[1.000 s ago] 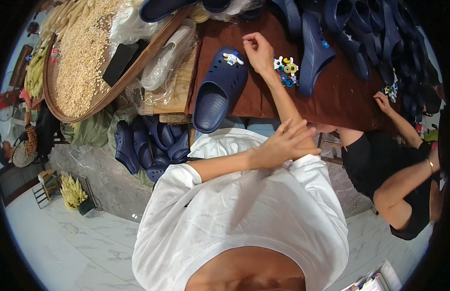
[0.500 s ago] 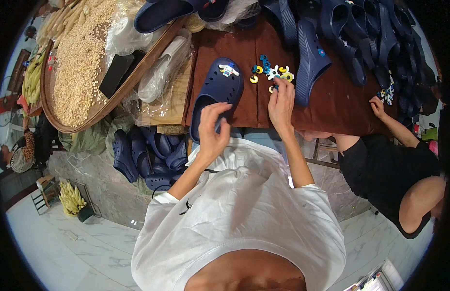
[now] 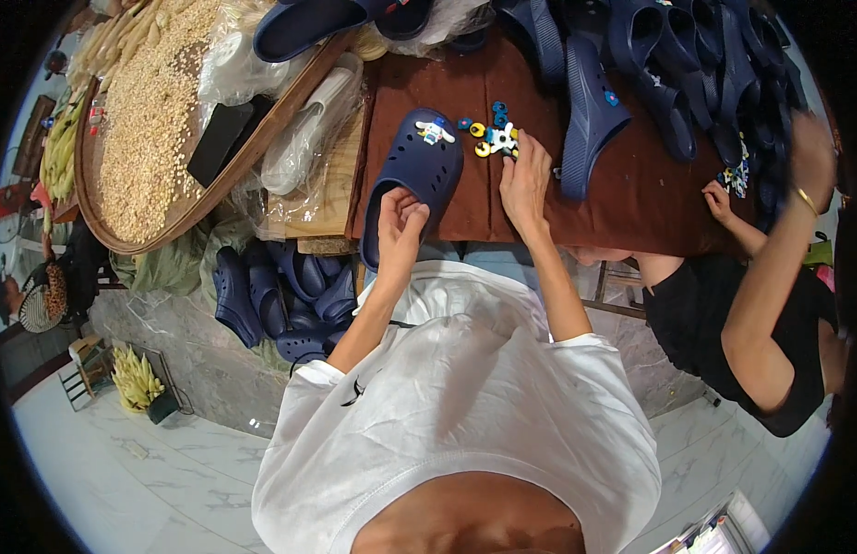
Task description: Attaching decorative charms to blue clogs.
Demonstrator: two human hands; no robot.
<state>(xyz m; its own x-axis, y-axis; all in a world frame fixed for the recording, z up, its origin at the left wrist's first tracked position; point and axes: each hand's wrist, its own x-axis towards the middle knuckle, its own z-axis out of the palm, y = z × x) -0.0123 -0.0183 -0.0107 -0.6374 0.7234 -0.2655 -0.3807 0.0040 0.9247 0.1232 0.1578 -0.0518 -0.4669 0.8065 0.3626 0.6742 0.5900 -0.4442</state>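
A navy clog [image 3: 432,153] lies on the brown cloth, toe pointing away from me, with a white and blue cartoon charm [image 3: 435,132] on its upper. My left hand [image 3: 402,222] is at the foot opening, its fingers curled together against the opening's rim. Just right of the clog, a small heap of shoe charms [image 3: 485,148] lies on the cloth: yellow and black round ones, blue ones and a white figure. At the heap's right edge, my right hand [image 3: 525,185] rests with fingers extended, touching the charms and partly hiding them.
More navy clogs [image 3: 679,55] are piled at the back right, and others [image 3: 271,300] lie below the table's left side. A wide tray [image 3: 142,166] of pale kernels holds a black phone [image 3: 223,138]. Wrapped white shoes [image 3: 310,129] lie beside it. A co-worker's raised arm [image 3: 779,277] is at right.
My right hand has drawn the charms left, closer to the clog. My left hand's fingers have closed at the clog's opening. At right, a co-worker's arm has risen.
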